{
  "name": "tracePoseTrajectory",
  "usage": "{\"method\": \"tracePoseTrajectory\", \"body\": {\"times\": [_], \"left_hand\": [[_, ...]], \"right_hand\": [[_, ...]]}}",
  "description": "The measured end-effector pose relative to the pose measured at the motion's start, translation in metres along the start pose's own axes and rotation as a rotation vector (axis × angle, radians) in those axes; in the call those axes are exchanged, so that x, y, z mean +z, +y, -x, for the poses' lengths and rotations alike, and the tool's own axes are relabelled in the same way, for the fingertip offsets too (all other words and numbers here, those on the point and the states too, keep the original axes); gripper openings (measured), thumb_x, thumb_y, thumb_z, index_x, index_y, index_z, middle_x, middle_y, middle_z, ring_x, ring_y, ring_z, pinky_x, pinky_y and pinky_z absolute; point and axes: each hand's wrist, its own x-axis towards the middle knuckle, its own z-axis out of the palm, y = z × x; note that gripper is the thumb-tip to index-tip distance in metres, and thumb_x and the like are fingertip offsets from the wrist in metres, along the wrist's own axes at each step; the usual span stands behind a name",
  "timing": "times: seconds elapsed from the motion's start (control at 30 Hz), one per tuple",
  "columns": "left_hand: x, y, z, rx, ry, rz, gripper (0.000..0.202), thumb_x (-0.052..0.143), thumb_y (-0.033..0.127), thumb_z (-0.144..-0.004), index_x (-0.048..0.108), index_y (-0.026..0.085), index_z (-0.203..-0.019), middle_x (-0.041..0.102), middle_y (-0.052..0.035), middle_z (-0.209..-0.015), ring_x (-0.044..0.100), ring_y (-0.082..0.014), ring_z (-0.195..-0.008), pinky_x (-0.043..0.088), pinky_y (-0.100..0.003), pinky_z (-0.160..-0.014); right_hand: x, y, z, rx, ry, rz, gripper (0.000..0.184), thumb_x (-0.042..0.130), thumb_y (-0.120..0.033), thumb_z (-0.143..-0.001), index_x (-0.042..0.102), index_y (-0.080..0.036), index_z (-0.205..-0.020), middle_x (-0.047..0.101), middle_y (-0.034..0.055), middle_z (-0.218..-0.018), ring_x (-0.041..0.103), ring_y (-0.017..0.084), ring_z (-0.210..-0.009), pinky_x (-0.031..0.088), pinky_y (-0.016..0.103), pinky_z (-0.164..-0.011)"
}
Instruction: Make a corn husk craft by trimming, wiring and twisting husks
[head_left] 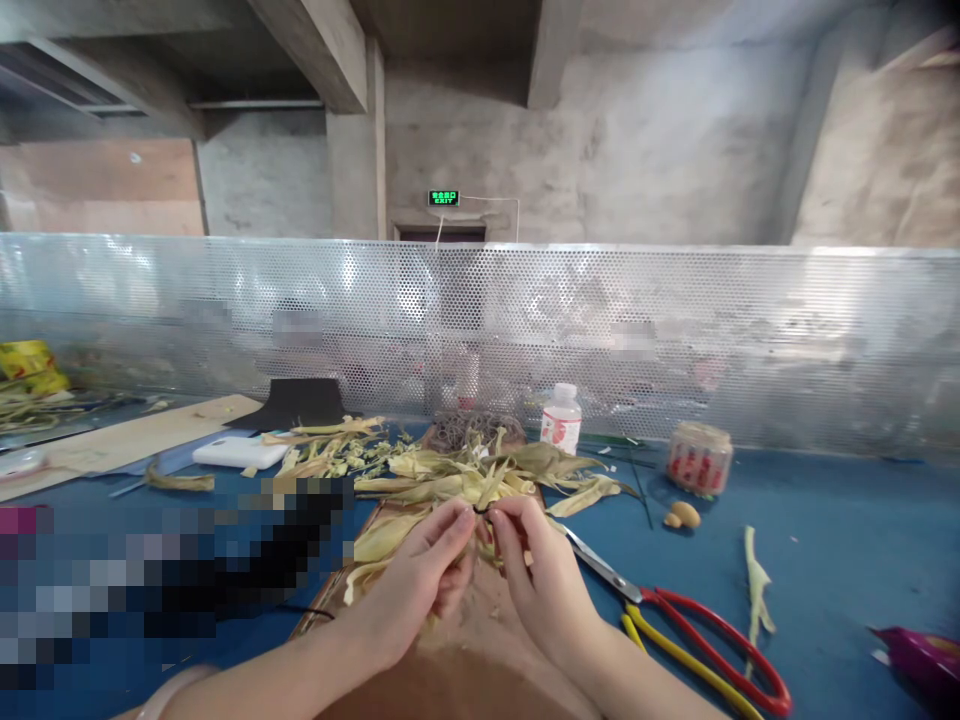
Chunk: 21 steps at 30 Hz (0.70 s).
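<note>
The left hand (429, 562) and right hand (538, 562) are pinching a thin black strand (481, 511) between them, at a pale yellow-green leaf strip (492, 486); uneven pulling could be tearing it, a loosening pinch losing the strand.

Both hands meet at the near centre: the left hand (442, 560) and right hand (534, 555) pinch a thin dark tie (481, 511) at a pale husk strip (493, 487). Beneath is a brown board (491, 630). Dried husks (420, 487) lie just beyond. To the right, red-handled scissors (631, 592) rest on the blue desk (847, 560). A white bottle (561, 428) and a jar (700, 458) stand farther off, before a perforated metal screen (675, 300). An illuminated exit sign (443, 198) is on the far wall (637, 160).
</note>
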Motion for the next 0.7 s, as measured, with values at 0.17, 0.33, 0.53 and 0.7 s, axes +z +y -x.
{"method": "tracePoseTrajectory", "body": {"times": [0.17, 0.33, 0.53, 0.7], "left_hand": [[-0.0021, 0.0008, -0.0015, 0.126, -0.030, -0.100, 0.028, 0.050, 0.044, -0.084, 0.045, 0.018, -0.073, 0.044, 0.0049, -0.057, 0.044, -0.0072, -0.050, 0.037, -0.019, -0.050], [-0.0022, 0.0077, -0.0019, 0.181, -0.002, -0.218, 0.023, 0.054, 0.037, -0.083, 0.053, 0.016, -0.075, 0.055, 0.0002, -0.072, 0.052, -0.0112, -0.071, 0.042, -0.024, -0.071], [-0.0059, 0.0054, -0.0030, 0.059, -0.096, -0.075, 0.027, 0.050, 0.042, -0.084, 0.045, 0.017, -0.073, 0.040, 0.0052, -0.057, 0.037, -0.0053, -0.048, 0.031, -0.017, -0.046], [-0.0068, 0.0051, -0.0026, 0.000, -0.061, -0.007, 0.031, 0.052, 0.045, -0.083, 0.039, 0.019, -0.074, 0.028, 0.0082, -0.055, 0.019, -0.0028, -0.042, 0.014, -0.015, -0.039]], "right_hand": [[-0.0003, -0.0029, -0.0013, -0.008, -0.001, 0.015, 0.013, 0.037, -0.023, -0.091, 0.048, -0.020, -0.086, 0.055, -0.0003, -0.069, 0.053, 0.011, -0.060, 0.040, 0.021, -0.057], [-0.0001, -0.0027, -0.0013, -0.022, -0.015, 0.015, 0.012, 0.036, -0.022, -0.092, 0.047, -0.020, -0.087, 0.055, -0.0013, -0.065, 0.052, 0.011, -0.058, 0.039, 0.021, -0.055], [0.0001, -0.0001, -0.0009, -0.044, 0.019, 0.074, 0.012, 0.038, -0.023, -0.091, 0.049, -0.020, -0.088, 0.058, 0.0012, -0.071, 0.054, 0.012, -0.063, 0.040, 0.021, -0.056], [0.0016, 0.0008, -0.0018, -0.071, 0.018, 0.064, 0.012, 0.037, -0.020, -0.091, 0.049, -0.019, -0.090, 0.060, 0.0014, -0.073, 0.056, 0.012, -0.063, 0.041, 0.021, -0.057]]}}
